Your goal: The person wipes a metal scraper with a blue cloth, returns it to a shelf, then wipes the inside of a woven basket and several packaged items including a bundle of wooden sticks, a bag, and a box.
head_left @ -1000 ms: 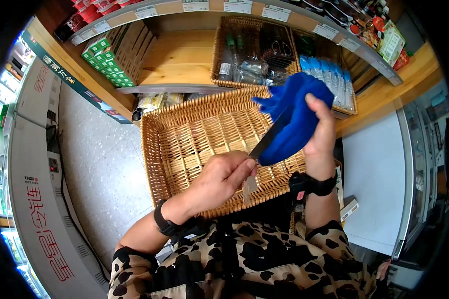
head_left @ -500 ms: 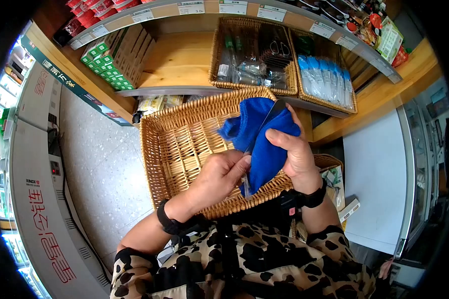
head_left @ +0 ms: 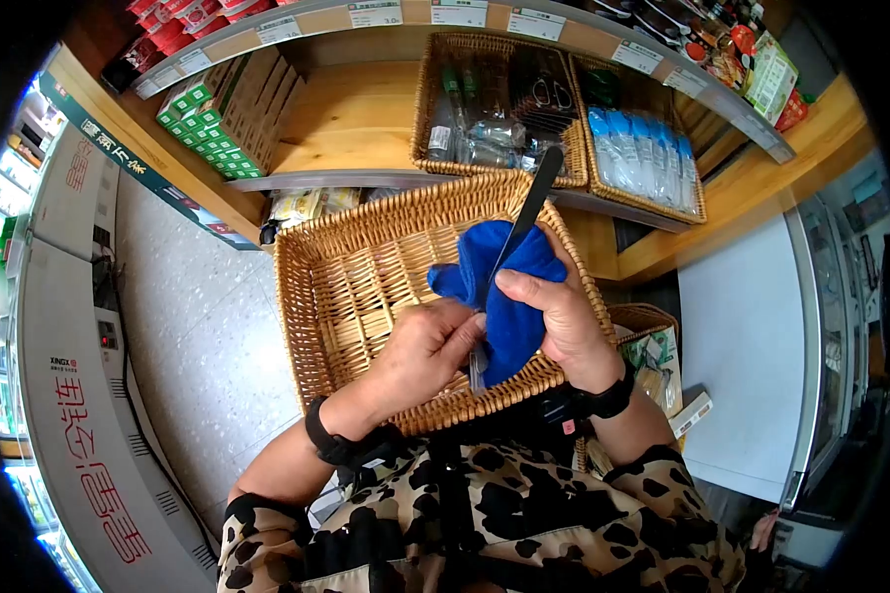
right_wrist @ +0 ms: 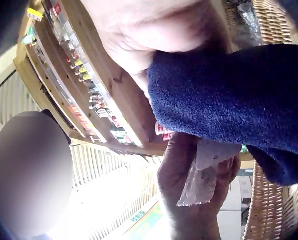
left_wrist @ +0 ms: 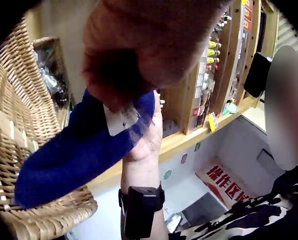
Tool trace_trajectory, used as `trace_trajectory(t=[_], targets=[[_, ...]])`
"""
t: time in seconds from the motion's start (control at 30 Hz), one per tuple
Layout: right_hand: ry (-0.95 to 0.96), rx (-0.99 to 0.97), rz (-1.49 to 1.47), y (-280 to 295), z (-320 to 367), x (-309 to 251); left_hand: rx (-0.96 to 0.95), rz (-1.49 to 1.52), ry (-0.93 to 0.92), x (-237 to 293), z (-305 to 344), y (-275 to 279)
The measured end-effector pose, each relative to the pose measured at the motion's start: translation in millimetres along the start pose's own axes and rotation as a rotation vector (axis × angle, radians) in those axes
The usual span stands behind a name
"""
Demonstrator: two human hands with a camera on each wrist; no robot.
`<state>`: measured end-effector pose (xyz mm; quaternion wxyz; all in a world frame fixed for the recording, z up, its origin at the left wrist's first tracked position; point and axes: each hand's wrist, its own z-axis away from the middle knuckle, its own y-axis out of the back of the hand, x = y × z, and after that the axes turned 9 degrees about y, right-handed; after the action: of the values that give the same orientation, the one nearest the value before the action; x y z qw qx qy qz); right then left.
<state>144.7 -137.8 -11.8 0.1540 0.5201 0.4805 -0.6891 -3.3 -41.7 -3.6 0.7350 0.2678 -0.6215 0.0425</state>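
My left hand [head_left: 417,348] pinches the lower end of a long, dark, flat knife [head_left: 536,196] with a rounded tip. Clear plastic film [head_left: 478,368] hangs below those fingers; in the left wrist view a white label [left_wrist: 120,121] shows on it. My right hand [head_left: 576,331] grips a bunched blue cloth [head_left: 516,331], its thumb pressing on the cloth beside the blade. The knife slants up to the right, its tip standing out above the cloth. Both hands are over a large wicker basket [head_left: 366,259]; my left fingers hide the knife's lower end.
Behind the basket, a wooden shelf [head_left: 351,114] carries stacked green boxes [head_left: 222,119]. Two smaller baskets there hold dark packaged tools [head_left: 499,128] and blue-topped packs [head_left: 638,148]. A white chiller [head_left: 69,395] stands at the left and a pale surface [head_left: 737,366] at the right.
The right hand and blue cloth have come down along the knife toward the left hand, and more of the blade shows above the cloth. The knife now points more steeply upward.
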Motion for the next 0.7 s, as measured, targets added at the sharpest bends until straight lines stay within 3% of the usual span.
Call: trace_trajectory(t=[0.1, 0.13, 0.17, 0.2, 0.3, 0.33, 0.4, 0.5, 0.63, 0.7], targets=[[0.005, -0.002, 0.063, -3, 4, -3, -0.019, -0.034, 0.047, -4, 3, 5], [0.054, -0.036, 0.175, -2, 4, -5, -0.023, -0.035, 0.059, -6, 2, 7], [0.105, -0.070, 0.289, 0, 4, -8, 0.077, -0.075, -0.072, -12, 2, 11], [0.158, -0.102, 0.404, 2, 3, -11, 0.083, -0.026, -0.004, -12, 3, 19], [0.064, -0.196, 0.545, -3, 6, -15, 0.240, -0.002, 0.035, -6, 0, 32], [0.007, -0.234, 0.603, -8, 9, -15, 0.265, -0.004, -0.029, -3, -2, 33], [0.207, -0.407, 0.739, -10, 11, 4, 0.314, -0.028, -0.100, 10, -4, 31], [0.297, -0.495, 0.780, -14, 14, 16, 0.225, 0.027, -0.014, 1, -10, 35], [0.239, -0.531, 0.774, -17, 11, 15, 0.233, 0.310, -0.027, -9, -7, 32], [0.249, -0.529, 0.793, -17, 10, 12, 0.257, 0.396, 0.057, -6, -4, 40]])
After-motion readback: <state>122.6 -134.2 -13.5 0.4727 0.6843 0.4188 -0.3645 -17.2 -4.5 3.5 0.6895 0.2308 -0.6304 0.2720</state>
